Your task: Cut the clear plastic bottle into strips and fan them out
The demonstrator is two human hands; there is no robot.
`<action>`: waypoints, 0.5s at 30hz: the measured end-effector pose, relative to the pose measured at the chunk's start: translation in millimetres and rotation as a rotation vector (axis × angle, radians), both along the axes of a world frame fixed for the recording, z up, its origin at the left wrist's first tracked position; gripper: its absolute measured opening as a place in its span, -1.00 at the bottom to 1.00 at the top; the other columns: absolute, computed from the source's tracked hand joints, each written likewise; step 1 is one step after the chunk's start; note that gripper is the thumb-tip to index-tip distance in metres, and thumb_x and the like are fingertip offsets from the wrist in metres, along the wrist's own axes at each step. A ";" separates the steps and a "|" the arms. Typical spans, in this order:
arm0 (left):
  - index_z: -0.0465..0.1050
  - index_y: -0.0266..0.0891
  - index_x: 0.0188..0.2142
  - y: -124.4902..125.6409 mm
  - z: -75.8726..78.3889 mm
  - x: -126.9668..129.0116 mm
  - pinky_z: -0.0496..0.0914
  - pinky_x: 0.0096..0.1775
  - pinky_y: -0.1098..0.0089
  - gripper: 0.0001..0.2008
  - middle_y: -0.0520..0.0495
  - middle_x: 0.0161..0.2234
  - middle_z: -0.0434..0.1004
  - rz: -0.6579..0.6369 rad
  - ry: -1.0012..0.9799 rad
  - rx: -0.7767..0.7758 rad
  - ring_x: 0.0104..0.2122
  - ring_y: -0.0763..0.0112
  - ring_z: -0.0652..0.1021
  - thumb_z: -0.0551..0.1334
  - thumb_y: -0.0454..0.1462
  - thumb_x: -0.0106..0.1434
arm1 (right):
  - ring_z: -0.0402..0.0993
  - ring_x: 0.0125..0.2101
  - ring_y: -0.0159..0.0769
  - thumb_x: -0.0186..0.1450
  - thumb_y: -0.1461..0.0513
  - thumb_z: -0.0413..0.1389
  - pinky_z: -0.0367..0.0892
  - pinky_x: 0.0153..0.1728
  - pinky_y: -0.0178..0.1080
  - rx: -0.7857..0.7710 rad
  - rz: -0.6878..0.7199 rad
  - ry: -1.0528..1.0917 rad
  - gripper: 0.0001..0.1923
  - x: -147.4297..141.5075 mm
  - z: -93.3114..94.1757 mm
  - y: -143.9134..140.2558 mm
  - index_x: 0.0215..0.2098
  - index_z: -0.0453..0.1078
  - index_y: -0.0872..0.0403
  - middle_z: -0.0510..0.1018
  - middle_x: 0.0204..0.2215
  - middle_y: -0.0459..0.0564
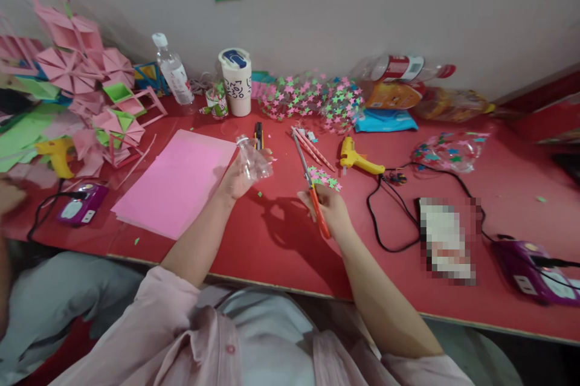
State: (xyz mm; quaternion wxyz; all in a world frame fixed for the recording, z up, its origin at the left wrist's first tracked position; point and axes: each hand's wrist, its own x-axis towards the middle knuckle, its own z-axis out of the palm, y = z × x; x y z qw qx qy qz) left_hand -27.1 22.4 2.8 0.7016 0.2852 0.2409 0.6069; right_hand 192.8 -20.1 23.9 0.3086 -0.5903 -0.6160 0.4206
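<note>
My left hand [239,176] is closed around the cut-off top of a clear plastic bottle [254,162], its neck tilted up and to the left. In my right hand [333,208] is a pair of scissors [319,214] with orange handles, the blades pointing up and away over the table. Just past my right hand lies a small pile of green and pink paper stars [324,177]. Pink striped straws [315,147] lie beside the blades. A yellow and black utility knife [258,135] is behind the bottle piece, and pink paper sheets [179,180] lie left of it.
A yellow glue gun [360,158] with a black cord lies right of the scissors. Star-covered plastic [312,102], a white cup [236,84] and a water bottle [174,75] stand along the wall. Pink paper models [86,66] fill the left, where another person's hand [9,196] rests.
</note>
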 end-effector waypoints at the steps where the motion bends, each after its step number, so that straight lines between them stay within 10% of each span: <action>1: 0.44 -0.08 -0.05 -1.1 1.4 0.8 0.43 -0.04 0.24 -0.38 0.02 -0.20 0.60 -0.005 0.001 0.019 -0.14 0.26 0.60 0.49 -0.22 -0.17 | 0.08 -0.63 -0.44 0.09 -0.04 0.14 0.04 -0.57 -0.32 0.019 -0.025 -0.043 -0.64 1.2 -2.5 3.3 -0.54 0.14 0.01 0.15 -0.69 -0.24; 5: 0.44 -0.08 -0.01 -4.0 3.0 2.3 0.39 0.02 0.25 -0.36 0.06 -0.28 0.58 -0.023 0.046 0.073 -0.18 0.33 0.60 0.48 -0.32 -0.15 | 0.24 -0.55 -0.35 0.08 0.11 0.08 0.11 -0.50 -0.31 0.129 -0.065 -0.298 -0.82 1.6 -4.1 10.1 -0.42 0.28 0.04 0.35 -0.59 -0.15; 15: 0.47 -0.12 -0.18 -5.4 5.6 -1.7 0.39 0.00 0.22 -0.55 -0.01 -0.23 0.58 -0.009 0.081 0.103 -0.10 0.25 0.57 0.45 -0.32 -0.11 | 0.51 -0.16 -0.04 0.26 0.07 0.06 0.31 -0.27 -0.21 0.130 0.176 -0.820 -0.52 -21.1 9.0 -6.4 0.07 0.37 0.12 0.61 -0.19 0.16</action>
